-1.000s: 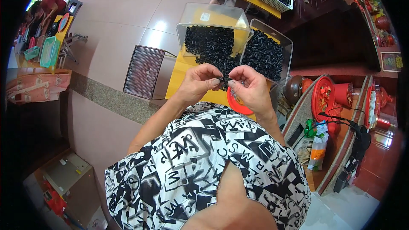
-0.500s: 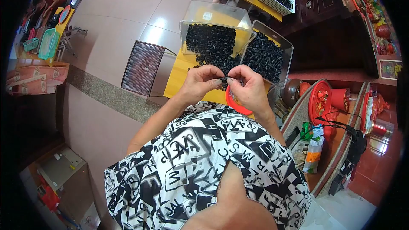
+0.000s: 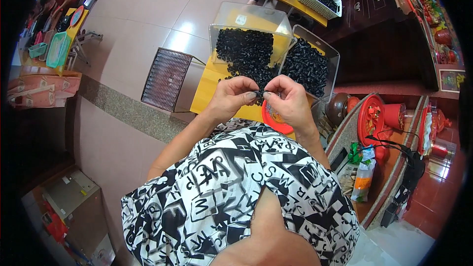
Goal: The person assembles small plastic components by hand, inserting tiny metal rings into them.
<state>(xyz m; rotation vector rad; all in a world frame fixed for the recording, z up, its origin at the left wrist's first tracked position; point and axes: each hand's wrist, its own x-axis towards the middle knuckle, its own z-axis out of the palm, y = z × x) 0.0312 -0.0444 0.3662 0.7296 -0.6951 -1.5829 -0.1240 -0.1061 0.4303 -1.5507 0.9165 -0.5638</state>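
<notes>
My left hand (image 3: 229,98) and my right hand (image 3: 289,102) meet fingertip to fingertip over a yellow table (image 3: 206,88). Each is closed in a pinch, and a small black piece (image 3: 261,93) shows between them, partly covered by the fingers. Just beyond, a heap of small black pieces (image 3: 246,61) spills from a clear plastic bin (image 3: 250,16) tipped toward me. To its right, another clear bin (image 3: 332,76) holds more black pieces (image 3: 304,66). A red round dish (image 3: 276,125) lies under my right hand, which hides part of it.
Left of the table stands a frame with a ribbed, slatted top (image 3: 166,80). At the back, a second yellow table (image 3: 315,15) carries a white basket (image 3: 320,5) and a clear bin of black pieces. A counter with a red tray (image 3: 365,127) is close on my right.
The two hands stay almost in place, and a slightly wider gap shows between the fingertips. The whole view has shifted very little.
</notes>
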